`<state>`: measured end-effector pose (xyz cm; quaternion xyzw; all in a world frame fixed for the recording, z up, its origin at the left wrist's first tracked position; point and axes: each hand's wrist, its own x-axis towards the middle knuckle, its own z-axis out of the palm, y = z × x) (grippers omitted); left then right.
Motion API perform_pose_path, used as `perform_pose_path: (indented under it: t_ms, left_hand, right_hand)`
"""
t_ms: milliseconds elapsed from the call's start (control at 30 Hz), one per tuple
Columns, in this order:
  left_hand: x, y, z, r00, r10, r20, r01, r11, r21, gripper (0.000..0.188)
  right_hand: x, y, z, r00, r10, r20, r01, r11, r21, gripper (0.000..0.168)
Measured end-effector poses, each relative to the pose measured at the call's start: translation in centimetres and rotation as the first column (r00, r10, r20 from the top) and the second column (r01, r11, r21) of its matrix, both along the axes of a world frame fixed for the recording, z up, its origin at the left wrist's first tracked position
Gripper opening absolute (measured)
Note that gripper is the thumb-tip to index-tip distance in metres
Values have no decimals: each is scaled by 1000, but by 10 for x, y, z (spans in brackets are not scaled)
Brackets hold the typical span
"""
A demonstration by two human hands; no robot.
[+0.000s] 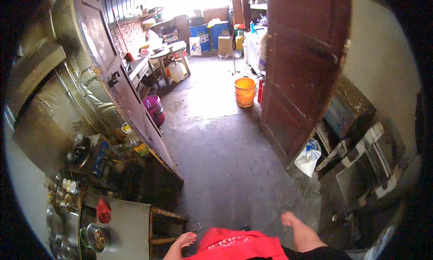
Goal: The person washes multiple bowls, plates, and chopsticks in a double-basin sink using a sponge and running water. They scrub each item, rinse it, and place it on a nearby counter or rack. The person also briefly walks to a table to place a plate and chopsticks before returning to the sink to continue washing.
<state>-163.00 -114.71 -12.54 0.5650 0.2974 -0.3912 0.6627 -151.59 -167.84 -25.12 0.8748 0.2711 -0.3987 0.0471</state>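
Observation:
My left hand point(187, 239) is low in the view, beside the red apron point(242, 244) on my front. Its fingers are slightly curled and nothing shows in them. To the right, my right hand point(287, 218) hangs over the dark floor, apart from the apron, with nothing visible in it. It is too blurred to make out the fingers. Left of my left hand stands a table point(130, 226), bearing a red cloth or bag point(103, 211) and a metal bowl point(96, 238) with food in it.
Two wooden doors point(125, 81) point(301, 57) stand open ahead. Beyond them are an orange bucket point(245, 92), a purple bucket point(154, 110), a round table point(169, 50) and blue barrels point(200, 37). A white plastic bag point(309, 158) lies by the right door. An oil bottle point(134, 138) stands left.

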Motion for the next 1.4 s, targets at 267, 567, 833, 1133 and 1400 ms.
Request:
perform_pose_path:
  t_ms: [267,567,833,1133,1400]
  left_hand:
    - [106,77,-43,843,524,-119,-409,770,489,18]
    - [527,181,-22,981,58,187,-114,947,300,19]
    - [846,192,15,884,159,439,-296,919,262,19]
    - [907,291,-14,815,575,73,-548,722,422,18]
    - [962,431,-108,731,600,-325,-634,773,1,11]
  right_hand:
    - [383,196,127,580,-710,-399,671,139,728,15]
    - [434,181,-16,677,-536,-505,736,498,459,17]
    - [600,170,32,154,-671,-725,988,87,130,10]
    - [1170,357,9,649,-705,-286,745,512,427,17]
    - [1360,605,74,820,-511,-259,549,573,608,20]
